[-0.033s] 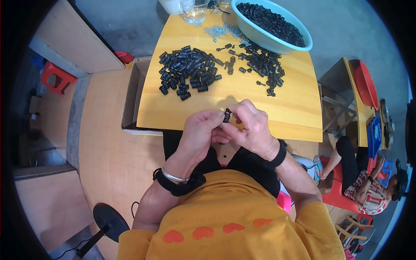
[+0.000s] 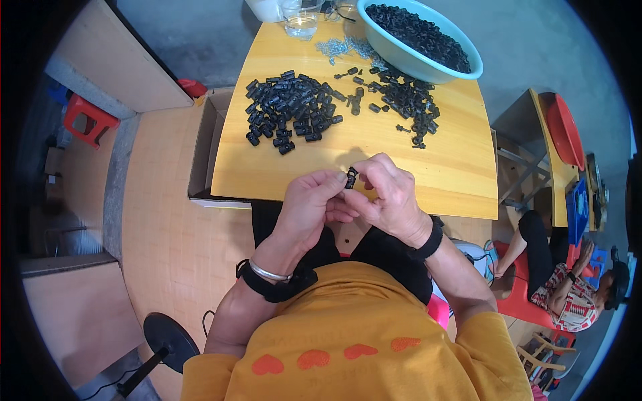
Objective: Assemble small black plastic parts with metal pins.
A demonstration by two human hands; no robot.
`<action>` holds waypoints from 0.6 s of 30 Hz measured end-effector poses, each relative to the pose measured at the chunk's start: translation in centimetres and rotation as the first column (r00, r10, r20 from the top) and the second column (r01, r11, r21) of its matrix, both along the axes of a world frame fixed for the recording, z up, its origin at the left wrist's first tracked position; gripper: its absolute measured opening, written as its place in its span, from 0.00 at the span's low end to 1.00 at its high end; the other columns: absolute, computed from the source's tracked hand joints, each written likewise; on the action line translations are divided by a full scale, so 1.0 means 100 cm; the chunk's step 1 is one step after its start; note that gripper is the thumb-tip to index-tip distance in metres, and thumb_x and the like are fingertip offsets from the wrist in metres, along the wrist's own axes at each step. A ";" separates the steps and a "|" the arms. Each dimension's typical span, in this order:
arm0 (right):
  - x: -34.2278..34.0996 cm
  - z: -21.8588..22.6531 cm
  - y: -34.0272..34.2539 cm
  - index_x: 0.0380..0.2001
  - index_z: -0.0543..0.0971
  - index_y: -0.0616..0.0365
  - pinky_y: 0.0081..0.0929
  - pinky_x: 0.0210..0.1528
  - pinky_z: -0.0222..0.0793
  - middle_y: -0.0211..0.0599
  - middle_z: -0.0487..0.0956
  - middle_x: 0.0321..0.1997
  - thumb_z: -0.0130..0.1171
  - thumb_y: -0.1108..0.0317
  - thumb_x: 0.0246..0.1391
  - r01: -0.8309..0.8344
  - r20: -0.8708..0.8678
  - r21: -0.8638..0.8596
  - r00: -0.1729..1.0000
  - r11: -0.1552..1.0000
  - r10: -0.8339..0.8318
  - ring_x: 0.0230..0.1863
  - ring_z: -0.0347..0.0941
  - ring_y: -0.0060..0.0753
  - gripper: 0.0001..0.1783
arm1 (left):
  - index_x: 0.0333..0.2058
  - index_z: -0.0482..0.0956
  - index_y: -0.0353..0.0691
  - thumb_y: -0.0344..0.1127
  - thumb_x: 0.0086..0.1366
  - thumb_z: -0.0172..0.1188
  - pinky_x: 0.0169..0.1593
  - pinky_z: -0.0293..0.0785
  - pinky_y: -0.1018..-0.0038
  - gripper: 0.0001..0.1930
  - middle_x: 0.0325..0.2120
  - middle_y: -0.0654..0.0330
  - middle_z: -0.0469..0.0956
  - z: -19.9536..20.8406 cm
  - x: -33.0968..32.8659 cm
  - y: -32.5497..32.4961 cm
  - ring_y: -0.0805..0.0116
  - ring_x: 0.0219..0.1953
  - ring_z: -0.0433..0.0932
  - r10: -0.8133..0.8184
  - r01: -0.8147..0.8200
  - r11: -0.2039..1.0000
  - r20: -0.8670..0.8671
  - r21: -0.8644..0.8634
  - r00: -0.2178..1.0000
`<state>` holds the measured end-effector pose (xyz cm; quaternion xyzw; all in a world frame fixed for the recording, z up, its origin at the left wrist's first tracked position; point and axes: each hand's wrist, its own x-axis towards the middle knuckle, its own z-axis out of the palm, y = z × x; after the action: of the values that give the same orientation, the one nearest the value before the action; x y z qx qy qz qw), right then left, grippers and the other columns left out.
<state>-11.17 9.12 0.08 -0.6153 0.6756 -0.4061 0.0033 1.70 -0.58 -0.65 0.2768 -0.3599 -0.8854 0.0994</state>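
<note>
Between the fingertips of both hands, over the front edge of the table, is a small black plastic cord lock (image 2: 351,178). My left hand (image 2: 313,200) pinches it from the left with thumb and index finger. From the other side, my right hand (image 2: 384,194) grips it with thumb and bent forefinger. Fingertips cover part of the piece. Beyond my hands to the left lies a pile of black cord locks (image 2: 287,110). To the right is a looser heap of black barrel and plunger parts (image 2: 411,107). Small silvery metal springs (image 2: 333,49) lie farther back.
A light blue basin (image 2: 414,57) heaped with black parts stands at the table's (image 2: 461,180) far right. A glass of water (image 2: 300,23) is at the back left. A cardboard box (image 2: 204,147) stands by the left edge. Another person (image 2: 568,294) sits at the right.
</note>
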 end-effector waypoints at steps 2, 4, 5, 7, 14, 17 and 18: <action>0.000 -0.001 0.002 0.32 0.72 0.61 0.30 0.23 0.69 0.40 0.70 0.27 0.64 0.69 0.37 -0.002 -0.038 0.003 0.999 1.000 0.002 0.22 0.71 0.40 0.17 | 0.32 0.74 0.35 0.37 0.64 0.50 0.28 0.76 0.78 0.11 0.24 0.56 0.78 -0.001 0.001 0.001 0.70 0.23 0.78 -0.002 0.002 1.000 0.012 0.002 1.000; 0.000 -0.001 0.001 0.32 0.72 0.61 0.30 0.23 0.69 0.39 0.70 0.26 0.64 0.69 0.36 -0.017 -0.070 -0.019 0.997 1.000 0.016 0.23 0.71 0.41 0.17 | 0.31 0.74 0.35 0.37 0.64 0.50 0.28 0.76 0.78 0.11 0.24 0.56 0.78 -0.002 0.001 0.001 0.70 0.23 0.78 -0.005 0.005 1.000 0.022 0.003 1.000; 0.000 0.000 0.001 0.32 0.72 0.61 0.30 0.23 0.69 0.39 0.70 0.26 0.64 0.69 0.36 -0.019 -0.068 -0.017 0.998 1.000 0.018 0.23 0.71 0.41 0.17 | 0.31 0.74 0.35 0.37 0.64 0.50 0.27 0.76 0.78 0.10 0.23 0.56 0.78 -0.004 0.001 0.001 0.69 0.23 0.78 -0.001 0.001 1.000 0.018 0.000 1.000; -0.001 0.003 0.002 0.32 0.72 0.61 0.30 0.23 0.69 0.39 0.69 0.26 0.64 0.68 0.36 -0.031 -0.159 -0.007 0.987 1.000 0.029 0.23 0.71 0.41 0.18 | 0.31 0.74 0.35 0.36 0.64 0.50 0.27 0.76 0.78 0.10 0.23 0.56 0.78 -0.005 0.002 0.002 0.69 0.23 0.78 0.005 -0.005 1.000 0.015 -0.001 1.000; -0.001 -0.001 0.003 0.31 0.72 0.61 0.30 0.23 0.68 0.39 0.68 0.25 0.64 0.69 0.35 -0.050 -0.171 0.013 0.984 0.999 0.051 0.23 0.70 0.40 0.17 | 0.30 0.73 0.36 0.37 0.64 0.50 0.26 0.76 0.79 0.10 0.22 0.57 0.77 -0.010 0.001 0.006 0.71 0.21 0.77 0.027 -0.027 0.999 -0.003 -0.025 1.000; 0.000 -0.003 0.003 0.31 0.71 0.61 0.30 0.23 0.68 0.38 0.68 0.25 0.64 0.69 0.35 -0.053 -0.162 -0.010 0.986 0.999 0.050 0.22 0.70 0.40 0.17 | 0.30 0.73 0.36 0.37 0.64 0.50 0.26 0.75 0.79 0.10 0.22 0.58 0.77 -0.013 0.002 0.007 0.72 0.21 0.77 0.037 -0.038 0.999 -0.017 -0.027 0.999; 0.000 -0.002 0.003 0.30 0.71 0.61 0.30 0.23 0.68 0.38 0.67 0.25 0.63 0.69 0.35 -0.057 -0.164 -0.003 0.985 0.998 0.056 0.23 0.70 0.40 0.16 | 0.30 0.73 0.36 0.37 0.64 0.50 0.26 0.75 0.80 0.10 0.22 0.59 0.77 -0.014 0.003 0.007 0.73 0.21 0.77 0.043 -0.043 0.999 -0.018 -0.021 0.999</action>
<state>-11.13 9.39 -0.14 -0.6655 0.6543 -0.3565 -0.0432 1.97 0.11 -2.00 0.2755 -0.3626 -0.8816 0.1244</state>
